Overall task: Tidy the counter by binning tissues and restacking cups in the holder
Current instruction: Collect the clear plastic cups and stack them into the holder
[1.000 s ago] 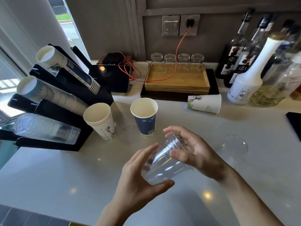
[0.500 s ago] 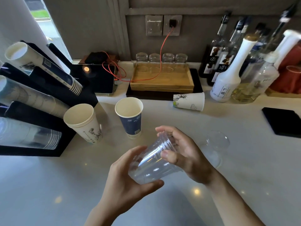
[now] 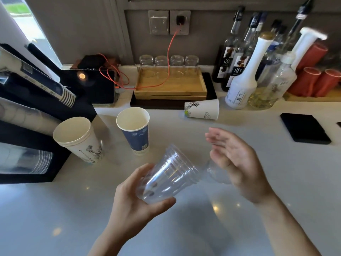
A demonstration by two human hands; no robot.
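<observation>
My left hand [image 3: 134, 198] grips a nested stack of clear plastic cups [image 3: 169, 174], tilted with the bases up and to the left. My right hand [image 3: 234, 159] hovers just right of the stack, fingers spread, holding nothing. Behind that hand another clear cup [image 3: 216, 171] rests on the counter, partly hidden. A blue paper cup [image 3: 135, 131] stands upright beside a leaning stack of white paper cups [image 3: 79, 139]. One white printed cup [image 3: 203, 109] lies on its side. The black cup holder [image 3: 33, 111] at the left carries rows of paper and clear cups.
A wooden tray [image 3: 170, 85] with upturned glasses sits at the back, with a red cable across it. Syrup bottles [image 3: 243, 71] and red cups [image 3: 317, 80] crowd the back right. A black pad [image 3: 305, 131] lies on the white counter [image 3: 55, 209] at the right.
My right hand has let go of the clear cup stack and drawn off to the right, fingers opening. The left hand keeps the stack. The view has shifted slightly right.
</observation>
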